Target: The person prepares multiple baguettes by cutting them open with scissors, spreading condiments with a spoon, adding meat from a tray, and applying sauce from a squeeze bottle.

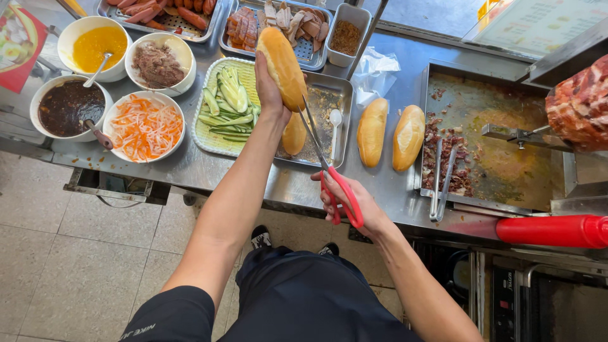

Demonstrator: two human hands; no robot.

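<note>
Slitting baguette roll with red-handled scissors, roll held up over steel tray
Left hand wrapped around roll from below; right hand fingers through the scissor loops, blades nearly closed, tips at roll's lower end. Next likely needs blades opened and run lengthwise, roll steady. Two more rolls lie just beside tray

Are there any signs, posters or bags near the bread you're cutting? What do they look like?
Poster: far left edge, red with food pictures.
Menu board: top right, pale sheet behind glass, with a yellow corner.
Plastic bag: on the steel counter beside the loaves, clear and crumpled.
</note>
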